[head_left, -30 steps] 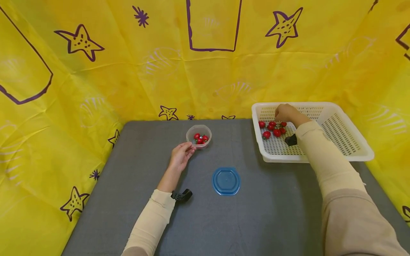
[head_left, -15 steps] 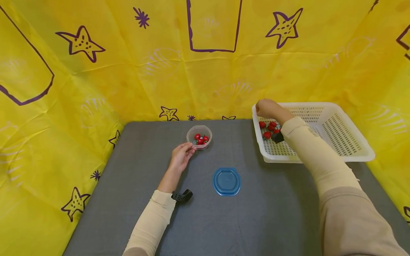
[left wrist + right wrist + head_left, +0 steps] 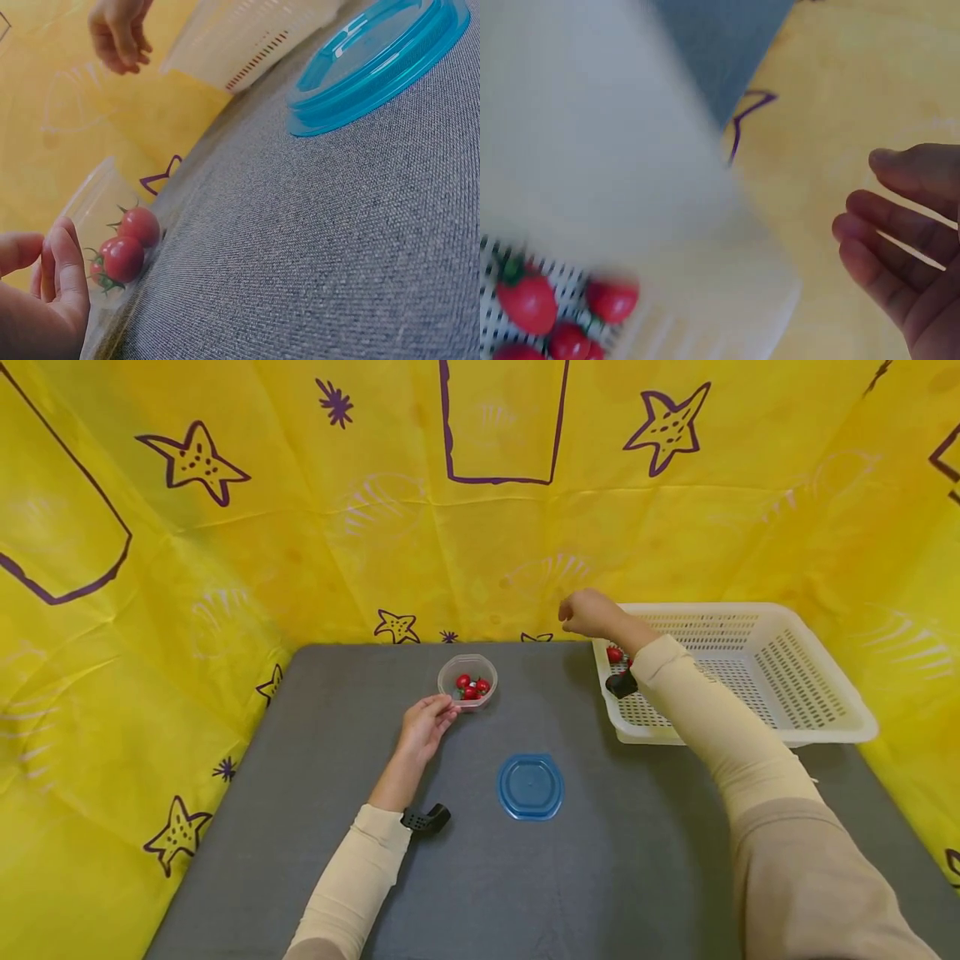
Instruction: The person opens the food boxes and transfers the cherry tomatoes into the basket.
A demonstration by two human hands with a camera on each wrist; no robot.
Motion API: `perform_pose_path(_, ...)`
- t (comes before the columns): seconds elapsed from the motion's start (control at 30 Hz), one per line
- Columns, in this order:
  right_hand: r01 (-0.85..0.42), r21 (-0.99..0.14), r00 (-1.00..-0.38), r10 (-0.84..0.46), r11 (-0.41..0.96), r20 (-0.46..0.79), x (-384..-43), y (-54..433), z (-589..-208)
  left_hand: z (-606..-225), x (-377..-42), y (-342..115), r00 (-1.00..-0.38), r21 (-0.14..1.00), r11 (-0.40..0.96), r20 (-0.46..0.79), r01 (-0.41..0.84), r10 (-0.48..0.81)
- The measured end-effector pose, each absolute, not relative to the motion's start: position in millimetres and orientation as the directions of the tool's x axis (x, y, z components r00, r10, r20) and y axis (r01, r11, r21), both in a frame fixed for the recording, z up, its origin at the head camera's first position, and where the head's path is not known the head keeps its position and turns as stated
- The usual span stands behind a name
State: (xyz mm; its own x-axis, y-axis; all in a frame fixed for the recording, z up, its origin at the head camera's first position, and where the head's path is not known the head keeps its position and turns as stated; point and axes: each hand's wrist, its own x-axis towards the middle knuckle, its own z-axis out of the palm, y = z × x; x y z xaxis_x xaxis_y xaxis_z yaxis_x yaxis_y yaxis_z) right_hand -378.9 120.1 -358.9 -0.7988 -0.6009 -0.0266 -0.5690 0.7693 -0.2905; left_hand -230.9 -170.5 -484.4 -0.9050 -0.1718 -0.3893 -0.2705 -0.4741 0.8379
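Observation:
My left hand [image 3: 426, 727] pinches the near rim of a small clear plastic container [image 3: 443, 677] in the head view. Several red cherry tomatoes [image 3: 124, 259] with green stems lie in it. My right hand [image 3: 592, 614] hangs in the air just past the left rim of a white plastic basket [image 3: 813, 681]. In the right wrist view its fingers [image 3: 885, 217] are loosely bent, thumb apart from them, and no tomato shows between. More cherry tomatoes [image 3: 526, 300] rest on the basket's slotted floor, partly hidden by the right forearm in the head view.
A blue lid [image 3: 530, 787] lies on the grey tabletop [image 3: 600, 860], in front of the clear container. A yellow patterned cloth [image 3: 495, 552] rises behind and at both sides of the table. Black wrist cameras [image 3: 427, 818] sit on both wrists.
My right hand has risen from over the tomatoes in the basket and moved left, past the basket's left rim. My left hand and the clear container have stayed in place.

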Motion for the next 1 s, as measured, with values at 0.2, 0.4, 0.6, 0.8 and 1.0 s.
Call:
perform_pose_path(0.2, -0.604, -0.350, -0.767, -0.642, 0.716, 0.010, -373.6, 94.8, -362.9, -488.1, -231.4, -169.4, -0.908, 0.849, -0.463, -0.374, -0.253, -0.188)
perform_pose_path(0.4, -0.630, -0.415, -0.730, -0.683, 0.657, 0.026, -368.2, 71.9, -367.3, -488.2, -227.2, -169.2, -0.934, 0.869, -0.456, -0.305, -0.193, -0.186)
perform_pose_path(0.6, -0.640, -0.457, -0.689, -0.724, 0.618, -0.014, -359.8, 50.7, -370.2, -487.4, -231.2, -169.0, -0.909, 0.862, -0.443, -0.364, -0.246, -0.202)
perform_pose_path(0.8, -0.657, -0.439, -0.668, -0.743, 0.614, -0.040, -353.4, 30.0, -375.0, -485.3, -232.0, -170.4, -0.900, 0.843, -0.463, -0.393, -0.272, -0.188)
perform_pose_path(1.0, -0.691, -0.383, -0.648, -0.760, 0.614, -0.049, -347.9, 9.3, -384.6, -484.2, -229.6, -169.6, -0.901, 0.846, -0.464, -0.388, -0.264, -0.195)
